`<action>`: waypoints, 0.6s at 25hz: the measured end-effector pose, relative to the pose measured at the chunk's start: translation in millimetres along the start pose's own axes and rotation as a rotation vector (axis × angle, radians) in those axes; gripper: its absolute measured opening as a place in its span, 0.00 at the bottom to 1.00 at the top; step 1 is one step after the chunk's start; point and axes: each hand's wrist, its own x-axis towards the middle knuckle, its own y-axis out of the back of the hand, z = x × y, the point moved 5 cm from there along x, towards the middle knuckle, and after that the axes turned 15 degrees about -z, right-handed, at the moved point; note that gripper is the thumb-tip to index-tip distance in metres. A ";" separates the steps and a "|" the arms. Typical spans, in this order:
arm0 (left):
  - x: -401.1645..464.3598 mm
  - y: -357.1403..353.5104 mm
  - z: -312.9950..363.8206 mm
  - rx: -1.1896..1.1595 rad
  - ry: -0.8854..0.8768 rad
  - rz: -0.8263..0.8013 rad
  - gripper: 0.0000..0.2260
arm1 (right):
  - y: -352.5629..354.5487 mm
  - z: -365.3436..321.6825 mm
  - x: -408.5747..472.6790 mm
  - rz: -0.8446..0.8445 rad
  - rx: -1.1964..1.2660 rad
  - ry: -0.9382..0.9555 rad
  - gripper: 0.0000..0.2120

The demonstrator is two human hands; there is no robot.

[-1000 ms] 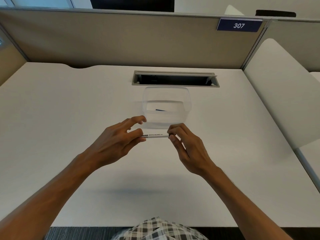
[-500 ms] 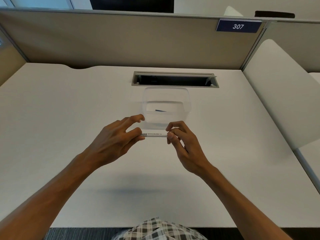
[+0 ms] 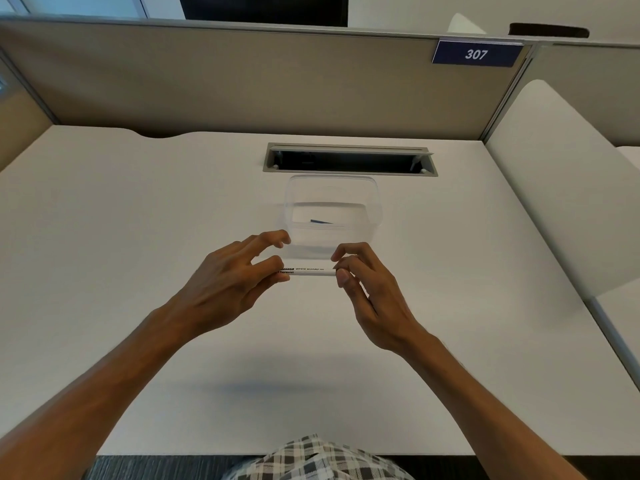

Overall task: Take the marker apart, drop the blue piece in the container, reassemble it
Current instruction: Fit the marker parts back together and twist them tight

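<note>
A white whiteboard marker with black print is held level above the desk, just in front of a clear plastic container. My left hand pinches its left end between thumb and forefinger, the other fingers spread. My right hand pinches its right end with the fingertips. Both ends of the marker are hidden by my fingers. Inside the container lies a small blue piece on the bottom.
The white desk has an open cable slot right behind the container. Beige partition walls stand at the back, with a blue sign reading 307. A white side panel rises at the right.
Both hands stay on the marker at nearly the same spot. My right fingers have shifted slightly on the marker's right end, and the left hand's free fingers have curled a little.
</note>
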 end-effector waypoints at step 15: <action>-0.7 -3.8 -0.8 -0.017 0.016 -0.022 0.15 | 0.2 -0.5 -0.2 -0.011 -0.091 -0.039 0.11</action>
